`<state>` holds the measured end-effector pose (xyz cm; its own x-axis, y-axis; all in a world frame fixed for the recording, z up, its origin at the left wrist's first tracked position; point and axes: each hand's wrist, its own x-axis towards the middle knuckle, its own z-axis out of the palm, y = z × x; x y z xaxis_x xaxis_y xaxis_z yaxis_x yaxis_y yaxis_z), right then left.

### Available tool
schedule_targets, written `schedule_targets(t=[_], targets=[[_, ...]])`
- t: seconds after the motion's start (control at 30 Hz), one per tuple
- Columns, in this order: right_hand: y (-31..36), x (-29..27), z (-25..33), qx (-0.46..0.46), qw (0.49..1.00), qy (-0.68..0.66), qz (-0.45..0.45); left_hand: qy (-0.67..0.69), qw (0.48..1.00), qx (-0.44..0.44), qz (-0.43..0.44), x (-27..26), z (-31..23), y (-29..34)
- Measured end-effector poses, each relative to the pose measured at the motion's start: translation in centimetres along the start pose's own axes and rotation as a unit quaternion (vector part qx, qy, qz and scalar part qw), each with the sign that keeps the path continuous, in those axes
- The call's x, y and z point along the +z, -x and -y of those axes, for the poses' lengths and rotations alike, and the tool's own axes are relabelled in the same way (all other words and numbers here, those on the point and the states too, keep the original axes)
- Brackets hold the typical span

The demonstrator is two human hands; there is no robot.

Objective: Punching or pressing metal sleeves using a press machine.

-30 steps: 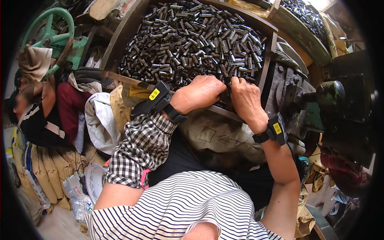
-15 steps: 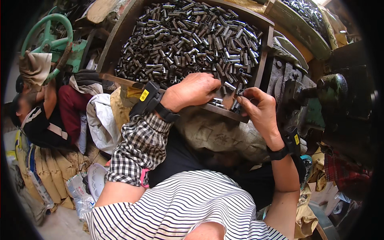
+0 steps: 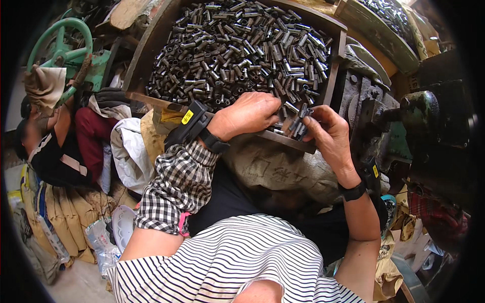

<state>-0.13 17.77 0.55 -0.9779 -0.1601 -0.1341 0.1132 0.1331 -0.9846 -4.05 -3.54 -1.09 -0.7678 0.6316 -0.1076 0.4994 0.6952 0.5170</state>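
Note:
A wooden tray (image 3: 335, 70) holds a deep heap of short dark metal tubes (image 3: 222, 55). Over its front right corner, my right hand (image 3: 332, 137) pinches several metal tubes (image 3: 299, 124) between thumb and fingers. These tubes stand side by side in a small bunch. Just to their left is my left hand (image 3: 250, 113), its back turned up and its fingers curled down at the edge of the heap. Whatever those fingers hold is hidden beneath them. Both wrists wear black bands, and a checked sleeve covers my left forearm.
A sack (image 3: 273, 171) hangs below the tray front. Dark machinery (image 3: 429, 116) stands close on the right. Another bin of metal parts (image 3: 386, 22) is at the far right. On the left, another person (image 3: 60, 146) sits near a green handwheel (image 3: 60, 50).
My right hand has shifted slightly up, and more tubes now show bunched at its fingertips. The left hand has moved a little to the right.

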Motion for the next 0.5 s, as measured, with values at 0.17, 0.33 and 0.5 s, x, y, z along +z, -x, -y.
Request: schedule_targets(t=[0.17, 0.33, 0.5], targets=[[0.2, -0.2, 1.5, 0.036, 0.999, -0.015, 0.021, 0.102, 0.989, 0.048, -0.100, -0.1, -0.8, -0.5], [0.1, -0.9, 1.7, 0.079, 0.994, -0.070, 0.036, 0.213, 0.966, -0.005, -0.143, -0.2, -2.0, -1.1], [-0.3, -1.3, 1.7, 0.079, 0.996, -0.023, 0.046, 0.462, 0.879, -0.091, -0.069, -0.3, -2.4, -1.2]])
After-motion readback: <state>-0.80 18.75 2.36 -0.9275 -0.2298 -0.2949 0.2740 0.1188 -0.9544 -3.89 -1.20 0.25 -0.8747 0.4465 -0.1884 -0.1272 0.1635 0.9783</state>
